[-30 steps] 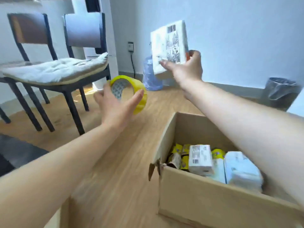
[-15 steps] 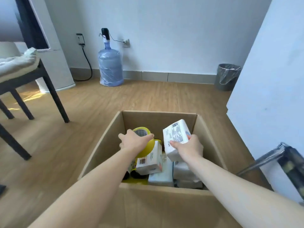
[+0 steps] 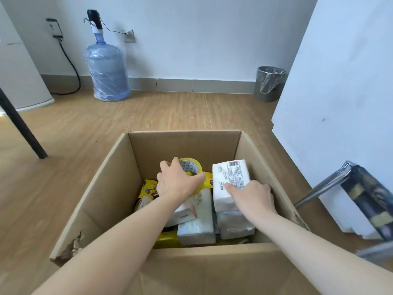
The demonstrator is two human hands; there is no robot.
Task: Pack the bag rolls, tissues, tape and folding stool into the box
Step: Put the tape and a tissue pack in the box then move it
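An open cardboard box (image 3: 110,188) stands on the wooden floor right below me. Inside it, my left hand (image 3: 177,180) grips a yellow roll of tape (image 3: 192,167) over the packed items. My right hand (image 3: 253,195) holds a white tissue pack (image 3: 228,177) against the box's right side, on top of other tissue packs (image 3: 196,227). Yellow bag rolls (image 3: 147,189) lie underneath at the left. The folding stool (image 3: 361,194), with metal legs and a dark patterned seat, stands outside the box at the right.
A white wall or cabinet (image 3: 340,92) rises close on the right. A wrapped water bottle (image 3: 107,71) and a grey waste bin (image 3: 269,83) stand at the back wall. A black chair leg (image 3: 21,128) crosses the left edge.
Both hands came down from the air into the box with the tape and the tissue pack. In the last half second they sank a little lower onto the packed items.
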